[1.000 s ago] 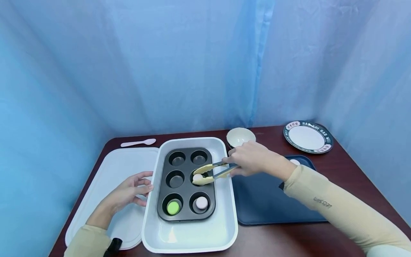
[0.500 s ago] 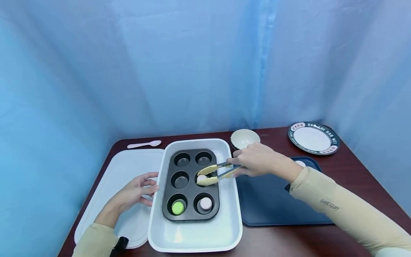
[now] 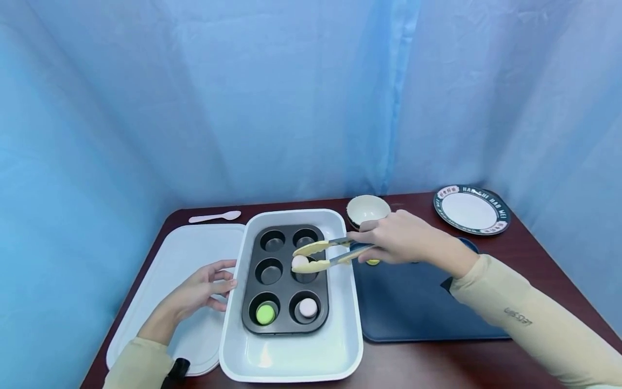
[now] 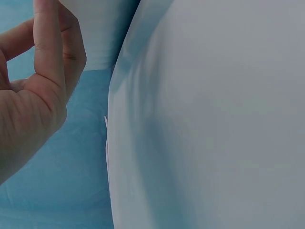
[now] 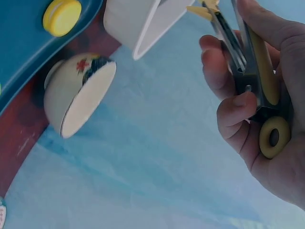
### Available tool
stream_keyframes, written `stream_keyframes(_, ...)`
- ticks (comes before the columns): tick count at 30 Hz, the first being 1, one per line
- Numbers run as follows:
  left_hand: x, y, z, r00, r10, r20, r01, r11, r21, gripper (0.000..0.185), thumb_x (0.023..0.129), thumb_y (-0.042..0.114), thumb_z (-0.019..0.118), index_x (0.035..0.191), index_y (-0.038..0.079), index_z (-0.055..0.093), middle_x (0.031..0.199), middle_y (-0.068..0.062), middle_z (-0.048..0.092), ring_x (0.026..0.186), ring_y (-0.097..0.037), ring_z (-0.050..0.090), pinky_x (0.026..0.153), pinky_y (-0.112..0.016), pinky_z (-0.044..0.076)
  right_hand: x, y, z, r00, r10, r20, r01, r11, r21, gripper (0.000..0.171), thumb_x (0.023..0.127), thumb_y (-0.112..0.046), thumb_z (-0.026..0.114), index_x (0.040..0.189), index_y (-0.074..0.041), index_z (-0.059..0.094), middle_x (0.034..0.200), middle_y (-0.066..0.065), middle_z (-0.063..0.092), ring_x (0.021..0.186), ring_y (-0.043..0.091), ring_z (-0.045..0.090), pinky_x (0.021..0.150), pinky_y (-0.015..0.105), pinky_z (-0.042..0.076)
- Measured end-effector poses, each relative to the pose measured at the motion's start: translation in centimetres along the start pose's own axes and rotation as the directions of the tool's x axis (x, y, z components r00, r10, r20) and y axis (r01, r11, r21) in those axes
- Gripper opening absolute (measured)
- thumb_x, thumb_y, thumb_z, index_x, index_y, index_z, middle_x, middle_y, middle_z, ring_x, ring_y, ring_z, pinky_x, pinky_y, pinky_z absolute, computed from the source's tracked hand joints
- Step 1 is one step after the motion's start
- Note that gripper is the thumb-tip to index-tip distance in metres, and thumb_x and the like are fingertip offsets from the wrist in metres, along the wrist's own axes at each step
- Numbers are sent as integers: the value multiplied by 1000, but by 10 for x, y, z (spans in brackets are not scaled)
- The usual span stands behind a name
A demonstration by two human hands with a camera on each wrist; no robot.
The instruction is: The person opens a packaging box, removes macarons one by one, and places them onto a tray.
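Observation:
My right hand [image 3: 400, 236] grips a pair of tongs [image 5: 252, 62] with metal arms and yellow tips. In the head view those tips sit on either side of a pale pink macaron [image 3: 300, 262], over the middle right cup of the dark muffin pan [image 3: 286, 278]. A green macaron [image 3: 265, 314] lies in the front left cup, and another pale pink macaron [image 3: 308, 307] in the front right one. The pan stands inside a deep white tray [image 3: 291, 373]. My left hand [image 3: 204, 289] is at the tray's left side, fingers loosely bent, fingertips right at the rim.
A white board [image 3: 180, 254] lies left of the tray, with a pink spoon [image 3: 215, 216] behind it. Right of the tray is a blue tray [image 3: 418, 308] bearing a yellow macaron [image 5: 62, 17]. A bowl [image 3: 367, 209] and a rimmed plate [image 3: 471, 209] stand at the back.
The tongs and the pale pink macaron between their tips have risen a little from the middle right cup. My right hand has shifted slightly up and right; my left hand stays at the tray.

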State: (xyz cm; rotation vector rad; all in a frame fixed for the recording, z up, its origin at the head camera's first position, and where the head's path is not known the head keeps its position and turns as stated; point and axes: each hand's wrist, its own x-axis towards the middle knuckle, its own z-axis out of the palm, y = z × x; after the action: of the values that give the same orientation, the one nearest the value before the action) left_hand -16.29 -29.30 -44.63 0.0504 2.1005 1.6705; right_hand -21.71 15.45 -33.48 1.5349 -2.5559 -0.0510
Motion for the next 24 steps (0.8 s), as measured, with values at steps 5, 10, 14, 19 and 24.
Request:
stream_keyframes(5, 0, 3, 3, 999, -17, -27, 18, 1000, 8, 68, 96, 19, 71, 153, 5, 38, 118, -21, 59, 85, -27, 67, 74, -48, 63, -22, 4, -11, 997, 2, -77, 0, 1000, 21, 48, 88, -42, 79, 128, -17, 72, 88, -8, 63, 46, 2, 34, 39, 17, 28)
stream_keyframes(10, -1, 1, 1, 999, -24, -21, 24, 1000, 10, 70, 96, 21, 71, 154, 4, 35, 119, -20, 59, 87, -27, 65, 74, -47, 63, -49, 7, -14, 986, 24, -163, -13, 998, 65, 49, 91, -47, 74, 127, -15, 73, 97, -8, 68, 47, -4, 34, 41, 14, 31)
stream_keyframes(14, -4, 1, -1, 1000, -7, -3, 7, 1000, 11, 71, 97, 21, 71, 155, 3, 34, 121, -22, 58, 87, -28, 67, 74, -48, 63, -72, 9, -13, 976, 41, -216, -23, 996, 85, 48, 93, -49, 71, 125, -13, 74, 91, -11, 63, 51, -8, 34, 42, 11, 31)
stream_keyframes(19, -4, 2, -1, 1000, 0, -3, 0, 1000, 1, 70, 97, 20, 71, 155, 2, 34, 121, -22, 57, 86, -27, 68, 73, -49, 63, -99, 15, -19, 971, 74, -226, -55, 994, 89, 47, 86, -36, 81, 127, -13, 72, 100, -10, 67, 54, -10, 40, 46, 12, 37)
stream_keyframes(24, -1, 2, 2, 1000, -5, -8, 5, 1000, -8, 70, 97, 20, 71, 154, 3, 35, 122, -21, 58, 86, -27, 67, 74, -48, 63, -131, 20, -21, 966, 138, -219, -119, 988, 100, 55, 80, -31, 86, 132, -17, 70, 108, -11, 68, 55, -14, 39, 46, 9, 32)
